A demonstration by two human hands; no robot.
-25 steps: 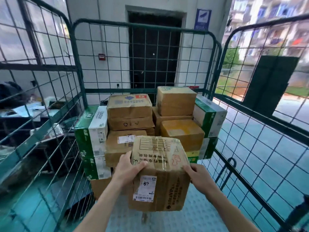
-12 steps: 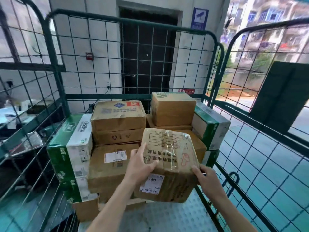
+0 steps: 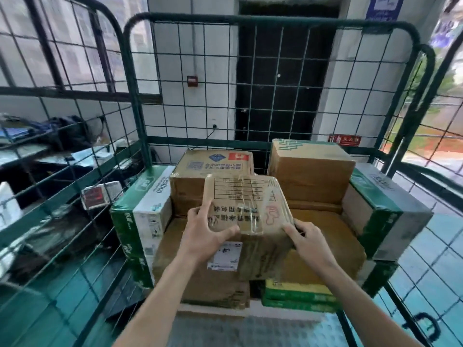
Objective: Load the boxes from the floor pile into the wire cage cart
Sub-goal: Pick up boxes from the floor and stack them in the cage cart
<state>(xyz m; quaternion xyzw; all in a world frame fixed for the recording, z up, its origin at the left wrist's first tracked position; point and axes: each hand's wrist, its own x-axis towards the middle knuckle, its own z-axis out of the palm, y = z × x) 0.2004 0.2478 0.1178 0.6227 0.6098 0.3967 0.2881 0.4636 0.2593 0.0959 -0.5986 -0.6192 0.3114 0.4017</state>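
A: Position of the taped box (image 3: 246,209)?

B: Inside the wire cage cart (image 3: 250,20), at the front of the stack, its printed top tilted toward the camera. Whether its base rests on the big brown box (image 3: 333,244) below, I cannot tell.

A: Hands?

B: Left hand (image 3: 203,230) grips the near left corner, thumb laid across the taped top and fingers curled round the side. Right hand (image 3: 307,237) holds the near right corner, fingers curled over the edge.

A: Neighbours?

B: 2 brown boxes directly behind: 1 with a red patch (image 3: 213,169), 1 plain (image 3: 310,171). Green-and-white carton (image 3: 146,209) to the left, green-and-grey carton (image 3: 385,211) to the right. Dark door (image 3: 275,91) beyond the mesh.
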